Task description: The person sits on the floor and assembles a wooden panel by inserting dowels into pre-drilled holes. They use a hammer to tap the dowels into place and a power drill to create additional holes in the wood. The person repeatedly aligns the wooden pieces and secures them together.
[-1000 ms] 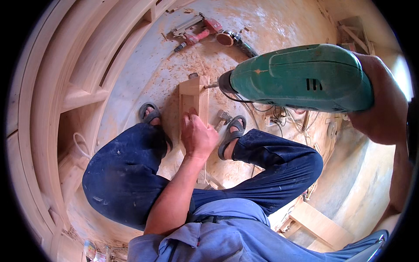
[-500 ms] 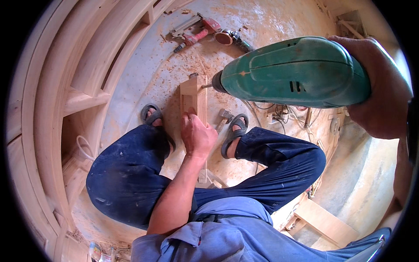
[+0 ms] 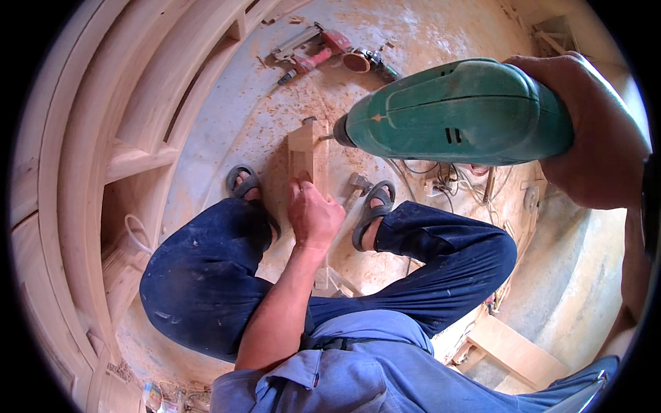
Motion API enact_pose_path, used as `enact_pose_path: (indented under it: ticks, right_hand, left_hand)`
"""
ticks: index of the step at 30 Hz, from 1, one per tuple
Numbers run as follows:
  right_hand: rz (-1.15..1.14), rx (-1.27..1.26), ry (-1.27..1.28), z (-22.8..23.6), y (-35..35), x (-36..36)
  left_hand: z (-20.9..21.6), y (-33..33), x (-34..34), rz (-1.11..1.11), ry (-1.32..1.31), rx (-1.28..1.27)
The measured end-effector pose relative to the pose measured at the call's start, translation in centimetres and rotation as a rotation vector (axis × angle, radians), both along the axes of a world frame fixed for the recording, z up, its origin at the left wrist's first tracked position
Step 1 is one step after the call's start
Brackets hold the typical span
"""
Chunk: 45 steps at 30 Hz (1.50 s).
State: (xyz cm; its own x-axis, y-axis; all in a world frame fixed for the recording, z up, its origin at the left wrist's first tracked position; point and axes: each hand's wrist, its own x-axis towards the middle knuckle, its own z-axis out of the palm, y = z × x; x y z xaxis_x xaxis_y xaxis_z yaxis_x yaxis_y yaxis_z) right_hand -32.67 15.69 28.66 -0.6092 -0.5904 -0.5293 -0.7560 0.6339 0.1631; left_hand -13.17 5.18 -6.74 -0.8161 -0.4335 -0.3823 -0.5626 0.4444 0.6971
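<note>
Wood shavings (image 3: 265, 107) litter the pale floor (image 3: 213, 127), and a slatted wooden frame (image 3: 79, 158) bounds the work area on the left. Near the far side of the floor lie a red power tool (image 3: 335, 43) and, just beside it, a disc tool (image 3: 357, 62). Tangled cords (image 3: 446, 182) occupy the floor beyond the right knee; a wooden panel (image 3: 513, 351) rests at lower right. The wooden block (image 3: 318, 155) is positioned between two sandalled feet, with a hammer (image 3: 359, 182) between block and right foot. Left hand (image 3: 315, 212): fingers curled closed on the block's near portion. Right hand (image 3: 595, 138): wrapped around the rear of the green drill (image 3: 461, 113), the fingers' underside concealed by the drill body. The drill bit (image 3: 326, 138) meets the block's right side near its far end; penetration depth cannot be determined.
</note>
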Motion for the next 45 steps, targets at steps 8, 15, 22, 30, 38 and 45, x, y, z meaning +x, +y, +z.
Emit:
enact_pose_path:
  ticks: [8,15,22,30,38,45]
  right_hand:
    - [0.005,-0.049,-0.013,-0.2,0.3,-0.2]
    - [-0.034,-0.059,0.002,1.1,0.8,0.1]
    - [0.025,-0.096,-0.001,-0.3,1.0,-0.6]
    - [0.014,-0.068,0.053,1.2,1.5,-0.6]
    - [0.000,-0.066,0.060,1.1,2.1,-1.0]
    - [-0.011,-0.064,0.067,1.3,2.7,-1.0]
  left_hand:
    - [0.2,0.2,-0.1,-0.009,-0.014,0.000]
    - [1.0,1.4,-1.0,-0.051,0.029,0.037]
    - [0.2,0.4,-0.1,-0.007,0.044,-0.021]
    - [0.4,1.0,-0.5,-0.020,0.063,-0.004]
    - [0.4,0.8,-0.3,-0.029,0.033,-0.003]
    - [0.4,0.9,-0.4,-0.025,0.048,-0.004]
